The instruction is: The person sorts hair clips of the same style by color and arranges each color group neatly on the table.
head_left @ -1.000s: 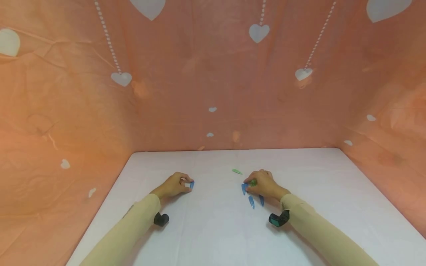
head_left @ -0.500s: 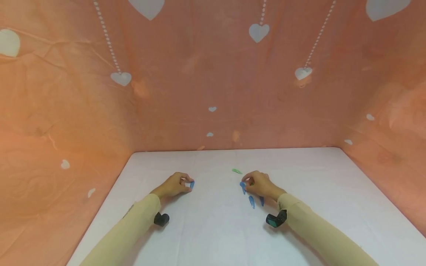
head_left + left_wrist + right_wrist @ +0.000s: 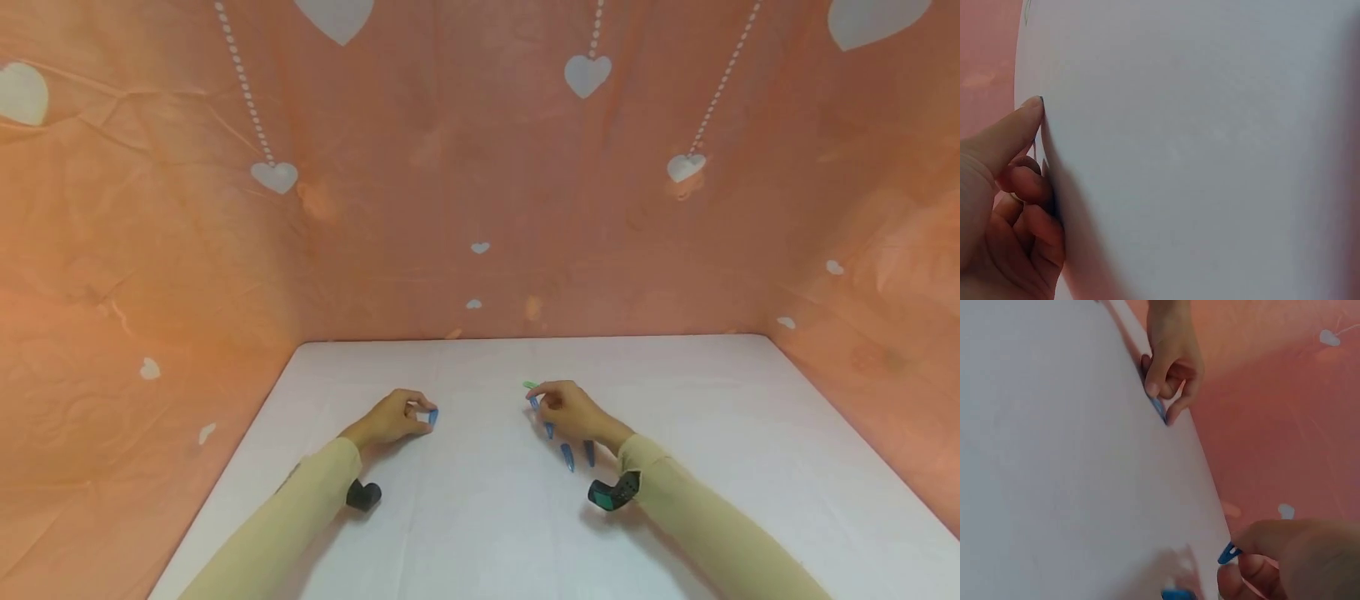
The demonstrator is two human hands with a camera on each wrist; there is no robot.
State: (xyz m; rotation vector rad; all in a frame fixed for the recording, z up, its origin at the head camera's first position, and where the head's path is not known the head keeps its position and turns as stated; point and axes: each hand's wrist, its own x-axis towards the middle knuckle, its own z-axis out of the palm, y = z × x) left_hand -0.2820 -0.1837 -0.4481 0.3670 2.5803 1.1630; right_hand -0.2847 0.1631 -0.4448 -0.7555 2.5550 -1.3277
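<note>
In the head view my left hand [image 3: 392, 416] pinches a blue snap hair clip [image 3: 433, 417] between thumb and fingertips, low over the white table. The left wrist view mostly hides that clip behind the thumb and fingers. My right hand [image 3: 573, 411] holds another blue snap hair clip [image 3: 534, 403] at its fingertips; the right wrist view shows this clip [image 3: 1230, 553] raised off the surface, pointed end outward. Under and in front of the right hand lie more blue clips [image 3: 567, 457] on the table. A green hair clip [image 3: 530, 384] is just beyond the right fingertips, partly covered by them.
The white table [image 3: 480, 525] reaches back to an orange cloth backdrop [image 3: 375, 250] with white hearts, which also rises along both sides. Each wrist carries a small black camera [image 3: 364, 496]. Beige sleeves cover the forearms.
My right hand has moved left from the group of clips, lifting a blue clip, and now overlaps the green clip. The left hand stays in place with its blue clip.
</note>
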